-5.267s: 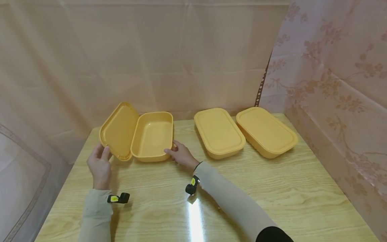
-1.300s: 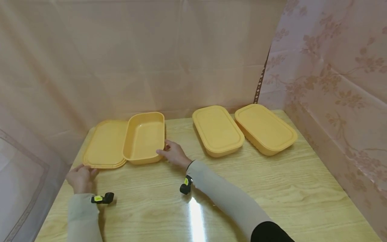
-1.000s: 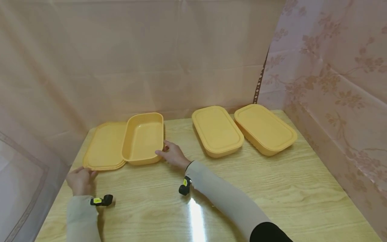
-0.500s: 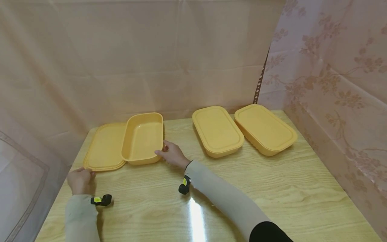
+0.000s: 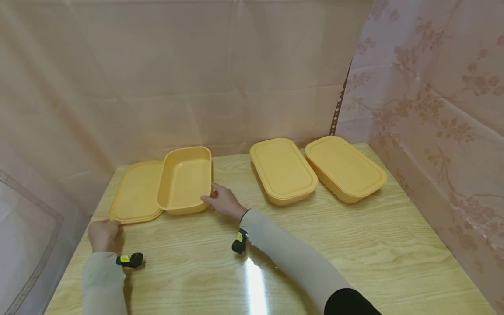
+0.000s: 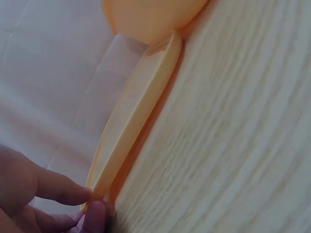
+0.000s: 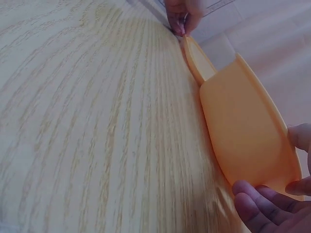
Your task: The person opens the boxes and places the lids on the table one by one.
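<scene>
A yellow lid (image 5: 135, 192) lies roughly flat at the table's left end. My left hand (image 5: 103, 235) pinches its near left corner; in the left wrist view, thumb and fingertips meet at the lid's edge (image 6: 129, 126). Close against the lid's right side stands an uncovered yellow food box (image 5: 185, 183) with nothing inside. From the head view the box hides the lid's right edge. My right hand (image 5: 227, 201) grips the box at its near right corner. The right wrist view has the thumb at the rim of the box (image 7: 248, 131) and the fingers low on its wall.
Two lidded yellow boxes stand further right: one in the middle (image 5: 283, 169), another beside it (image 5: 346, 168). A beige cloth (image 5: 177, 78) hangs behind the wooden table (image 5: 334, 245). Flowered cloth (image 5: 445, 122) hangs along the right side.
Several seconds ago the lid stood tilted up beside the box; my left hand has lowered it flat to the left. The box has slid slightly left. Over the last second little has moved.
</scene>
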`<state>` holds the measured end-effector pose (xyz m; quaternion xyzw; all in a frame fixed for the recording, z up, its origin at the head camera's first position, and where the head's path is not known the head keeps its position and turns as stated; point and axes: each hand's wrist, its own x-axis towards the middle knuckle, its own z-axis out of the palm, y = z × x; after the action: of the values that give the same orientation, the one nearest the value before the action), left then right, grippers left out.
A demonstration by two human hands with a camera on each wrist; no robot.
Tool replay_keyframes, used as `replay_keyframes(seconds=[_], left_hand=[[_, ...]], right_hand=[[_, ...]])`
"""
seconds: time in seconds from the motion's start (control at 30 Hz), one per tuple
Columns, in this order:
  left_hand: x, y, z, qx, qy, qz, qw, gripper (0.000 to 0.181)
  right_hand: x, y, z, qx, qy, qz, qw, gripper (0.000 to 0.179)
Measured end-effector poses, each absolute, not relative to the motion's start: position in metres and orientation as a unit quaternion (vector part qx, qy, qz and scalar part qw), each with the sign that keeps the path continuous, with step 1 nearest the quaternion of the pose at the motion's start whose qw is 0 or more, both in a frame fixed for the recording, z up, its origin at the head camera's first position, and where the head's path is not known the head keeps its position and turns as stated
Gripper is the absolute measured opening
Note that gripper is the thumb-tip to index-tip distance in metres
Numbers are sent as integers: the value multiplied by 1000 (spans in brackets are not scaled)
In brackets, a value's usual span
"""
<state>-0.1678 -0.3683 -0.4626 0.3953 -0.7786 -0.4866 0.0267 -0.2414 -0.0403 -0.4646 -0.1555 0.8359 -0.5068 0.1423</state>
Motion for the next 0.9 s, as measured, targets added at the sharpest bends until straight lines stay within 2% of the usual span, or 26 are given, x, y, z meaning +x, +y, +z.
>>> replay_keyframes(seconds=[0.1, 0.27, 0.63, 0.9], left_hand=[[-166, -369, -462, 368, -833, -413, 16, 46], [-166, -370, -456, 327, -893, -310, 1, 41], [-161, -385, -457, 342, -886, -312, -13, 39], [-160, -384, -461, 304, -906, -294, -12, 36]], right_hand=[[-240, -41, -465, -154, 839, -499, 152, 72], [-239, -42, -467, -161, 843, -493, 141, 70], [-240, -48, -463, -198, 841, -472, 177, 72], [-237, -41, -460, -172, 852, -462, 177, 72]])
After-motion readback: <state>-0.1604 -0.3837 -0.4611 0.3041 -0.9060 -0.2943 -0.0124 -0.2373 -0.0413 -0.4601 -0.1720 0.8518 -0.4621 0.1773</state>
